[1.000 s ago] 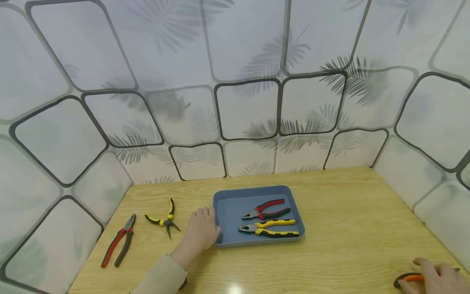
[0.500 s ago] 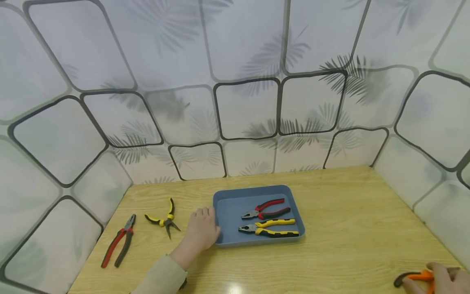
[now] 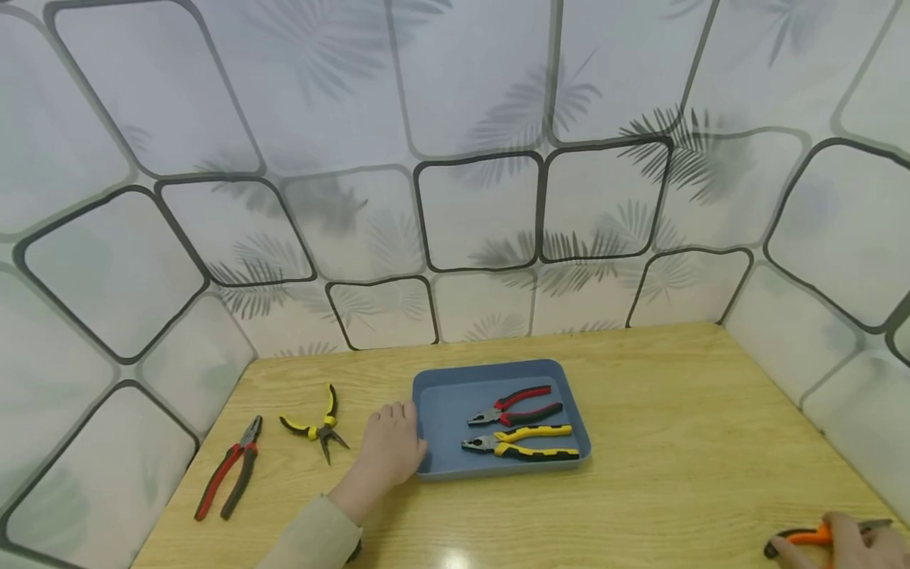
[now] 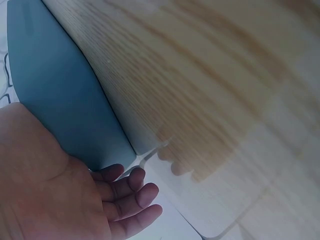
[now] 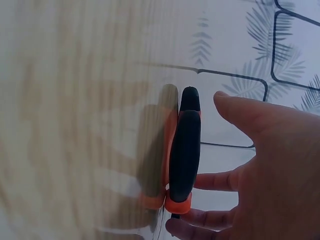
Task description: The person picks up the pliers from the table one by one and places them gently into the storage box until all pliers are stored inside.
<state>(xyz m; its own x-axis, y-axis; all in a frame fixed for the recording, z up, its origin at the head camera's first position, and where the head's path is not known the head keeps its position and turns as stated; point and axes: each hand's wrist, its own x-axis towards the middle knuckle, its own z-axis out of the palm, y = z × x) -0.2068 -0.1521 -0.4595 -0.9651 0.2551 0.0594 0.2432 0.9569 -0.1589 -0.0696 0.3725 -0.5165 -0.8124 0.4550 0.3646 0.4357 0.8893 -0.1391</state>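
Note:
My left hand [image 3: 392,442] holds the left wall of the shallow blue tray [image 3: 444,472], its thumb over the rim. In the left wrist view, the curled fingers [image 4: 127,192] lie by the tray's outer wall [image 4: 60,85]. Two pairs of combination pliers lie inside: red-and-black pliers [image 3: 506,415] and yellow-and-black pliers [image 3: 515,452]. At the lower right, my right hand [image 3: 853,545] is over orange-and-black pliers [image 3: 806,538] on the table. The right wrist view shows the black handle [image 5: 184,155] with fingers around its far side and the thumb [image 5: 237,107] apart from it.
On the wooden table's left side lie larger red-and-black pliers [image 3: 231,470] and splayed yellow-and-black long-nose pliers [image 3: 323,427]. A patterned white wall covering [image 3: 476,213] encloses the table [image 3: 661,411] at the back and both sides.
My right hand has shifted slightly over the orange pliers, uncovering more of their orange part and the pointed tip. The left hand and tray stay put.

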